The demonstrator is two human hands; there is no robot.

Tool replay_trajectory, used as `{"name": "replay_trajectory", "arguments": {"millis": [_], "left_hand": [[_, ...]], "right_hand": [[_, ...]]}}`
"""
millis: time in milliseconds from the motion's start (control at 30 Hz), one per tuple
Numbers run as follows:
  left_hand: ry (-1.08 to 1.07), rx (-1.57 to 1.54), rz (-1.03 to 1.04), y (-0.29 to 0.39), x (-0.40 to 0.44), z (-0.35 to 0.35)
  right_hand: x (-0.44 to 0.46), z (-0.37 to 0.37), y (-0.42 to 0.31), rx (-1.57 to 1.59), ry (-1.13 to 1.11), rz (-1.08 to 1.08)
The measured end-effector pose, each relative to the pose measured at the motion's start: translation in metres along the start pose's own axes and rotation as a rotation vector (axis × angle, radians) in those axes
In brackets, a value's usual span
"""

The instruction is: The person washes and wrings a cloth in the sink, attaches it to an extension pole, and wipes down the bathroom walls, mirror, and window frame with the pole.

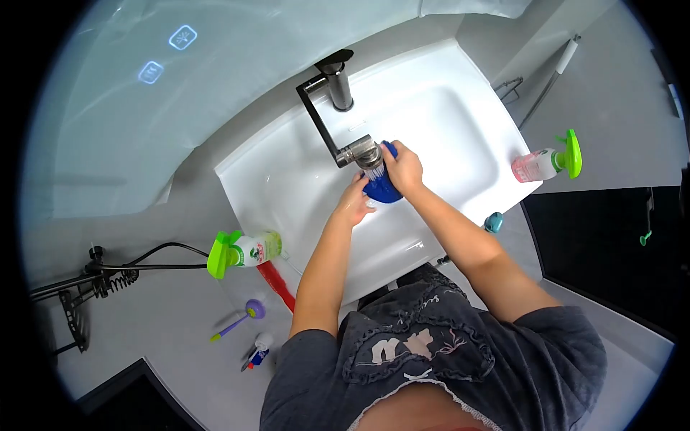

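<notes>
A blue, rounded piece [384, 188], whose kind I cannot make out, is held over the white sink [460, 122] under the faucet head [368, 152]. Water streams from the faucet onto it. My right hand [404, 169] grips its upper right side, with the fingers closed along the edge. At the lower left edge is my left hand [353, 202], fingers curled against the blue piece and partly hidden. A little white foam shows beside the left fingertips.
Spray bottles with green heads stand on the sink's left [259, 248] and right [535, 166] edges. A red item [276, 283] lies by the left edge. A purple brush [254, 309] is at lower left. The mirror [144, 136] overhangs the back; a teal item [493, 223] is at the front right.
</notes>
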State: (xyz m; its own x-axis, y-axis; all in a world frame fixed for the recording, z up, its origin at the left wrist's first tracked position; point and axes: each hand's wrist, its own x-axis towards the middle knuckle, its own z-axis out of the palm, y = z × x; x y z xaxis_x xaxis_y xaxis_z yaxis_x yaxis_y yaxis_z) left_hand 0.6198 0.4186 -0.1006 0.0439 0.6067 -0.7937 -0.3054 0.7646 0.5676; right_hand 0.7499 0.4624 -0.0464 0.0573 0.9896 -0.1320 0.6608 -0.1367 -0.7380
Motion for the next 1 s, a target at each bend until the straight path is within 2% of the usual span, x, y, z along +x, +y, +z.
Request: {"name": "replay_trajectory", "arguments": {"millis": [33,67,133,200,233,267,333,367,433,467,533,567,633,667,733,767,800,867,900,933,967,1000], "left_hand": [[0.002,-0.002,0.0,0.001,0.0,-0.006],[0.07,0.047,0.001,0.002,-0.001,-0.011],[0.134,0.097,0.003,0.001,0.0,-0.016],[-0.362,-0.352,-0.065,0.0,0.002,-0.017],[-0.257,-0.154,-0.077,-0.019,0.03,-0.028],[-0.168,0.009,0.015,-0.027,0.036,-0.031],[-0.021,-0.184,0.092,-0.024,0.02,-0.025],[-0.064,-0.291,0.074,-0.015,0.012,-0.025],[-0.159,-0.388,0.083,-0.002,0.004,-0.03],[-0.102,-0.371,0.086,0.009,-0.013,-0.024],[-0.144,-0.397,0.075,0.018,-0.027,-0.023],[-0.144,-0.397,0.079,0.022,-0.033,-0.021],[-0.245,-0.386,0.095,0.029,-0.043,-0.021],[-0.243,-0.386,0.098,0.033,-0.048,-0.022],[-0.174,-0.162,0.389,0.047,-0.052,-0.031],[-0.061,0.003,0.471,0.054,-0.047,-0.044],[-0.02,0.183,0.61,0.057,-0.033,-0.063],[0.147,0.445,0.584,0.058,-0.014,-0.092],[0.143,0.442,0.584,0.048,-0.006,-0.089],[0.217,0.319,0.385,0.033,0.001,-0.082],[0.287,0.198,0.186,0.018,0.007,-0.072],[0.188,-0.141,-0.097,0.001,0.017,-0.061]], "right_hand": [[-0.011,-0.007,-0.005,0.06,-0.034,0.028],[-0.026,0.003,0.007,0.121,0.002,-0.161],[-0.059,0.009,0.017,0.137,-0.08,-0.408],[-0.086,0.011,0.022,0.197,-0.202,-0.633],[-0.095,0.009,0.018,0.2,-0.273,-0.71],[-0.104,0.005,0.017,0.136,-0.347,-0.723],[-0.107,-0.003,0.026,0.132,-0.422,-0.71],[-0.103,0.0,0.034,0.133,-0.419,-0.709],[-0.081,0.016,0.062,0.472,-0.196,-0.022],[-0.064,0.025,0.081,0.336,-0.153,0.018],[-0.035,0.064,0.118,0.519,-0.206,0.033],[-0.027,0.066,0.115,0.52,-0.206,0.029],[-0.018,0.069,0.099,0.071,-0.258,-0.36],[-0.015,0.065,0.096,0.072,-0.259,-0.363],[-0.01,0.041,0.073,0.295,-0.456,0.127],[-0.006,0.034,0.075,0.53,-0.418,0.117],[0.0,0.026,0.077,0.624,-0.475,0.151],[-0.006,0.008,0.047,0.898,-0.388,0.316],[-0.01,0.005,0.033,1.027,-0.332,0.349],[-0.014,0.007,0.02,1.156,-0.273,0.381],[-0.019,0.011,0.012,1.168,-0.253,0.323],[-0.023,0.022,0.012,1.079,-0.205,0.184]]}}
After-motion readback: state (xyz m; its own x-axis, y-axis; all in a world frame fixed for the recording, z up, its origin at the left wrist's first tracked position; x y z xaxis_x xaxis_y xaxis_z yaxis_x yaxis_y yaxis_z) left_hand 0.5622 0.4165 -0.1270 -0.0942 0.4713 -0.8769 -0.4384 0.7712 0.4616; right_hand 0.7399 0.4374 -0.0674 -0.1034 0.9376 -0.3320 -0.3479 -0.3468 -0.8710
